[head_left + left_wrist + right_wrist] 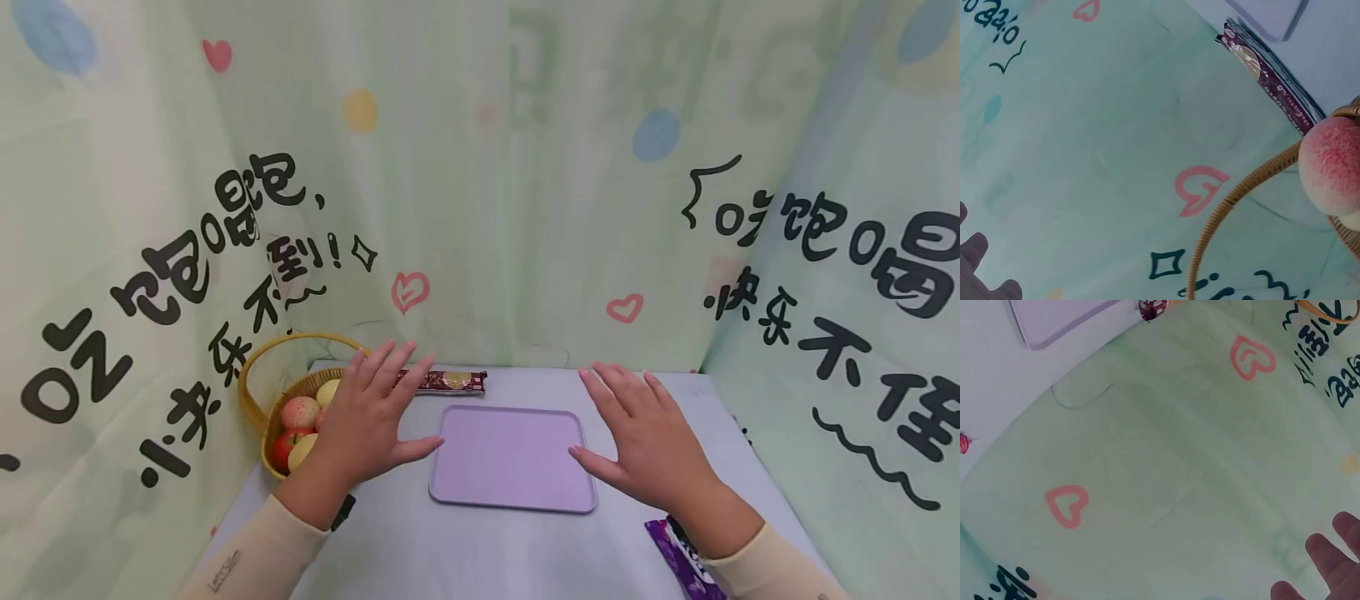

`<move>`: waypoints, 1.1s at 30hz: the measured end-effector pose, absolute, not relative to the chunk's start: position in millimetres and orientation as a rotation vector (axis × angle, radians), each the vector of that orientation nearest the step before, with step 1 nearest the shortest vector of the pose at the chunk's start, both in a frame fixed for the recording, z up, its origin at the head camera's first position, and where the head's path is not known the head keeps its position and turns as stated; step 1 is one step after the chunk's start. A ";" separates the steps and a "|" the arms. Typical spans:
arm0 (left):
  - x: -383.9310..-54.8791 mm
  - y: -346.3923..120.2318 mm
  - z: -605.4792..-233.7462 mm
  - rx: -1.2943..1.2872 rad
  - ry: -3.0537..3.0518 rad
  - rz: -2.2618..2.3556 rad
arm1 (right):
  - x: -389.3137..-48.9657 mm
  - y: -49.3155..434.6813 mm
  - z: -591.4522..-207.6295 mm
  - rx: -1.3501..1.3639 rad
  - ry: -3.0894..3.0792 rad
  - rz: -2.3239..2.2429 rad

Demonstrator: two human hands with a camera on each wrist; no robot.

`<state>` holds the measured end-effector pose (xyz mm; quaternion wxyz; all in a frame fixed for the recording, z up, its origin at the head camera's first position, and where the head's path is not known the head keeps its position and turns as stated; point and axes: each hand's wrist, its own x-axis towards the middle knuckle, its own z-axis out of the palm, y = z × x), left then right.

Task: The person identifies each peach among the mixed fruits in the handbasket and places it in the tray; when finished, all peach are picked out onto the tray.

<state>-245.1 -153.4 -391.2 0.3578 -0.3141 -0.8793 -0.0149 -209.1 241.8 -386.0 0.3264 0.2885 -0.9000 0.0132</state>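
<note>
Both hands are raised over the white table with fingers spread and nothing in them. In the head view the left hand (371, 421) overlaps the right side of a wicker basket (264, 417) of fruit. The right hand (648, 442) is held to the right of a flat lilac tray (513, 458), which lies between the two hands. Behind the left fingers is a dark red snack packet (453, 382). Below the right wrist lies a purple packet (682, 558), partly hidden by the arm. A pink peach (1332, 165) shows large in the left wrist view.
Pale green curtains (465, 208) with black lettering and hearts enclose the table (420, 550) at the back and both sides. The basket's tall handle (307, 337) arches up at the back left. A small black object (343, 512) shows beside the left wrist.
</note>
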 end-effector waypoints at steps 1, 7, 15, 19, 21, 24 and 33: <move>-247.2 -154.7 -392.0 -0.797 -2.272 -0.051 | -211.3 242.4 -387.5 0.741 -2.370 0.055; -257.0 -165.6 -402.2 -0.718 -2.345 -0.162 | -221.6 244.2 -399.9 0.643 -2.456 0.204; -269.2 -180.9 -418.0 -0.595 -2.434 -0.256 | -234.7 239.6 -421.7 0.462 -2.617 0.565; -273.1 -187.4 -426.1 -0.542 -2.483 -0.287 | -238.1 237.0 -431.8 0.394 -2.651 0.702; -274.9 -190.6 -430.6 -0.506 -2.509 -0.309 | -240.2 235.2 -436.5 0.368 -2.662 0.755; -277.5 -195.1 -436.6 -0.464 -2.535 -0.346 | -244.0 232.7 -442.9 0.319 -2.688 0.841; -282.9 -198.0 -447.3 -0.432 -2.603 -0.367 | -252.2 245.8 -466.9 0.161 -2.715 1.039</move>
